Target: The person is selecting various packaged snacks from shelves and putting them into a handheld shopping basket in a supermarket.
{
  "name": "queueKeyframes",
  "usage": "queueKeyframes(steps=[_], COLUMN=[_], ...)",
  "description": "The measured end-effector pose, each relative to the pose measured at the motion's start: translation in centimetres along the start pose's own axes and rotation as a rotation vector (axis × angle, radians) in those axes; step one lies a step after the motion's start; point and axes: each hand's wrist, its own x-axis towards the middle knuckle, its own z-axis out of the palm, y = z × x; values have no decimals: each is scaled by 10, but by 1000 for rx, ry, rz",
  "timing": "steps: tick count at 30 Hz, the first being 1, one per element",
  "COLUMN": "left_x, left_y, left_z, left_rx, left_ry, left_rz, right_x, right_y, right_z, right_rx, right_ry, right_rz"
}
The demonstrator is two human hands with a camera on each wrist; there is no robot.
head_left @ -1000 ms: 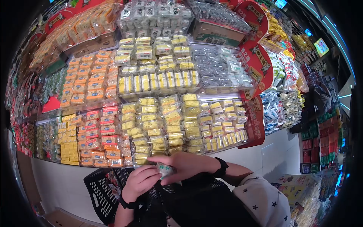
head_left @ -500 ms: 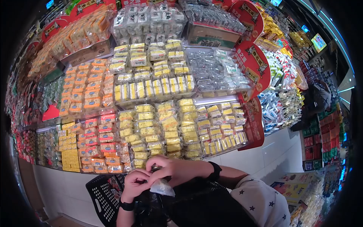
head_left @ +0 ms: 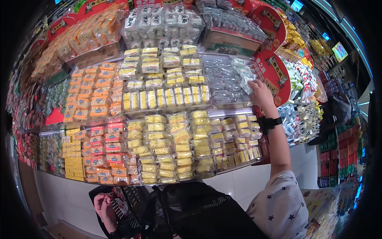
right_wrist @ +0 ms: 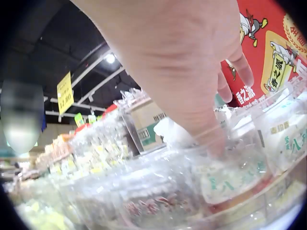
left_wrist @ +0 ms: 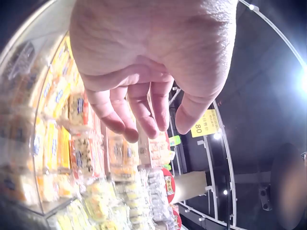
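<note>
My right hand (head_left: 261, 95) is over the right-hand bin, its fingertips at white-and-green packets (head_left: 241, 71). In the right wrist view the hand (right_wrist: 177, 62) reaches down behind the bin's clear wall, beside wrapped packets (right_wrist: 230, 179); its lower fingertips are hidden, so whether it pinches a packet cannot be told. My left hand (head_left: 104, 207) hangs low over the black basket (head_left: 97, 194). In the left wrist view that hand (left_wrist: 153, 62) holds nothing, its fingers loosely bent and the thumb apart from them.
Stepped clear bins hold yellow packets (head_left: 157, 142), orange packets (head_left: 100, 96) and white packets (head_left: 177, 18). Red display boards (head_left: 277, 75) border the right side. A dark bag (head_left: 199, 207) lies against the body. Another person (head_left: 338, 107) is at the far right.
Both hands were together at a small wrapped packet by the bag. They have separated: the right reached up and right to the bin, the left moved down and left, empty.
</note>
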Motion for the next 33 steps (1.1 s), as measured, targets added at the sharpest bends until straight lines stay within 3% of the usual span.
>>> queueKeyframes(steps=[4, 7, 10, 12, 14, 16, 18, 20, 21, 22, 24, 26, 28, 30, 32, 33], left_x=[-45, -86, -139, -125, -186, -186, -198, -217, -232, -238, -258, -294, -311, -334, -351, -355], left_y=[9, 11, 21, 12, 10, 9, -2, -19, -28, -25, -45, -59, -75, -99, -127, -142], left_z=[-17, -22, -20, -21, -11, -10, -12, -24, -36, -33, -49, -56, -65, -85, -106, -114], left_rx=[34, 53, 123, 159, 170, 227, 303, 453, 586, 830, 1425, 1654, 1757, 1766, 1776, 1480], left_ry=[168, 320, 482, 469, 723, 762, 793, 831, 842, 884, 883, 996, 1228, 1310, 1384, 1411], left_rz=[34, -2, -68, -114, -133, -159, -208, -201, -282, -424, -353, -567, -779, -792, -806, -599], right_x=[-2, 10, 7, -19, 4, 2, 14, 19, 23, 30, 34, 54, 48, 44, 41, 41], right_y=[3, -8, -2, 39, 40, 56, 86, 78, 87, 95, 103, 105, 90, 58, 39, 29], right_z=[-5, -14, -1, -10, 7, -1, 11, -1, 1, 3, -6, -11, -36, -55, -62, -63], right_rx=[92, 150, -71, -123, -282, -488, -494, -561, -580, -600, -582, -597, -606, -589, -471, -457], right_ry=[10, -96, 1, -25, 24, -88, -84, -118, -111, -104, -208, -273, -325, -296, -114, 10], right_rz=[-81, -29, -155, -38, -189, -124, -64, -76, -75, -74, -12, 2, 34, 37, -31, -174])
